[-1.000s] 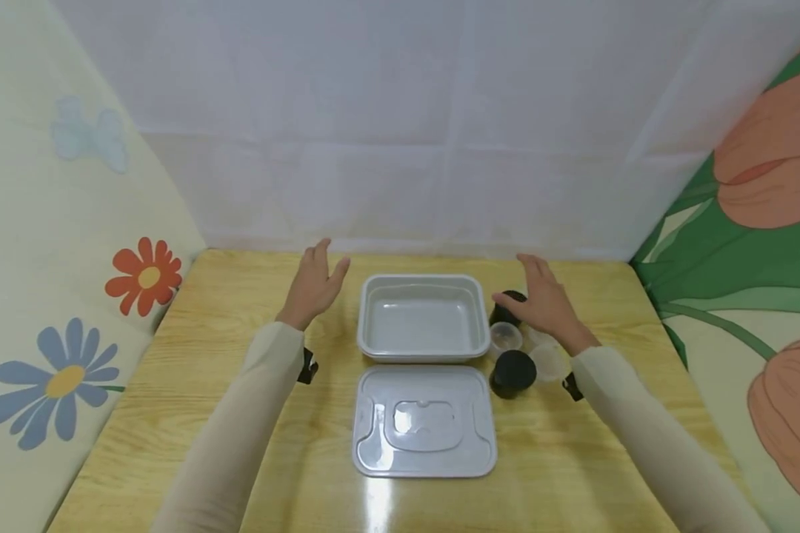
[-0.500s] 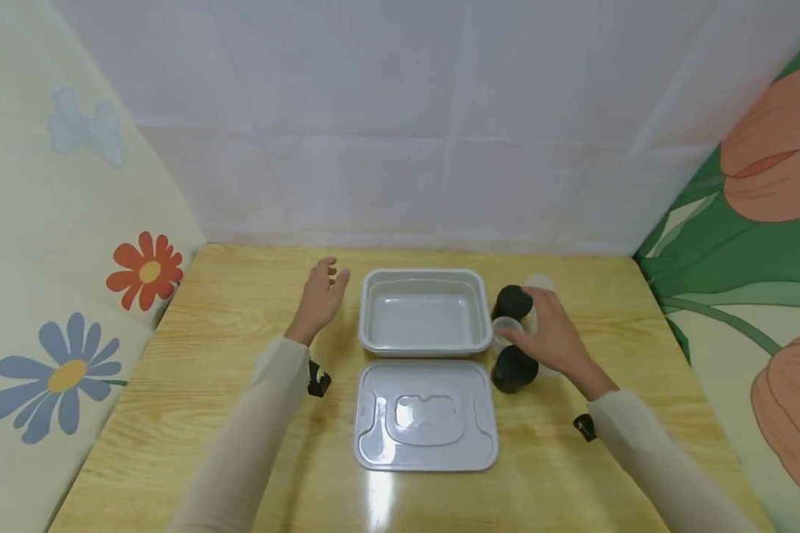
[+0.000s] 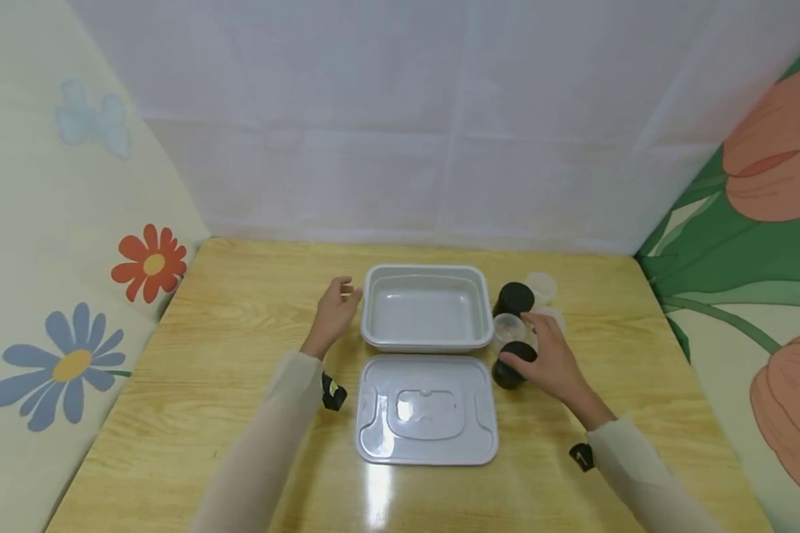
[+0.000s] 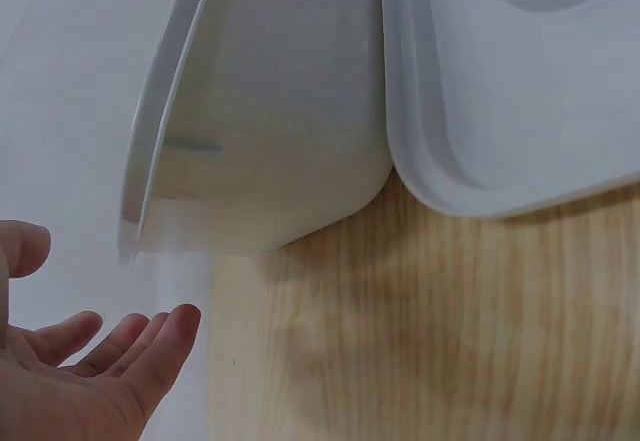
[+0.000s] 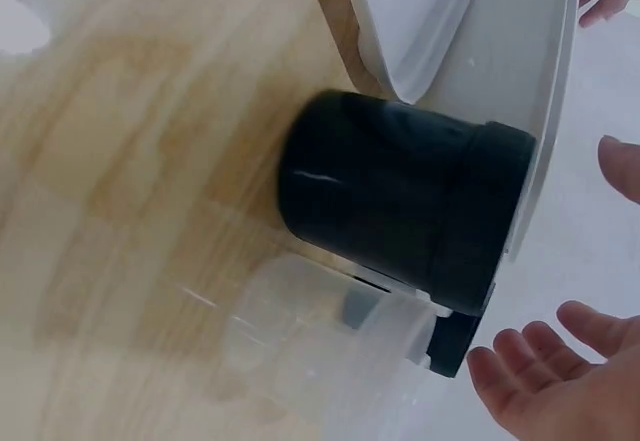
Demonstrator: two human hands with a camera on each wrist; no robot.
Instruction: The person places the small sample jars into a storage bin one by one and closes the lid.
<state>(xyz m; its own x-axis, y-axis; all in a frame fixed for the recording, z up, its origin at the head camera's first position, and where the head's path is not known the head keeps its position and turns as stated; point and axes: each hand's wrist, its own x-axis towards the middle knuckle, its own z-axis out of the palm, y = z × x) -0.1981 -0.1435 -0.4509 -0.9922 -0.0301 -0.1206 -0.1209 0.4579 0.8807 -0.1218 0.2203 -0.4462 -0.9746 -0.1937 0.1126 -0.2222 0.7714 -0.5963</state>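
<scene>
A white rectangular container (image 3: 427, 307) stands at the middle of the table, with its flat lid (image 3: 427, 426) lying in front of it. My left hand (image 3: 331, 320) is beside the container's left rim, fingers relaxed; a small gap shows in the left wrist view. To the right stand two black lidded jars, a near one (image 3: 507, 376) and a far one (image 3: 515, 297). Clear plastic cups, among them one cup (image 3: 509, 327), stand around them. Over the near jar hovers my right hand (image 3: 558, 364), thumb and fingers spread; in the right wrist view they are apart from the jar (image 5: 385, 191).
The wooden table (image 3: 240, 296) ends at a white cloth backdrop (image 3: 373, 170). Flower-patterned panels stand at the left and right sides. More clear cups, such as the far cup (image 3: 541, 286), stand right of the black jars, partly behind my right hand.
My right hand has come back toward me, from the far black jar to the near one. My left hand has shifted right and nearer, to the container's left rim.
</scene>
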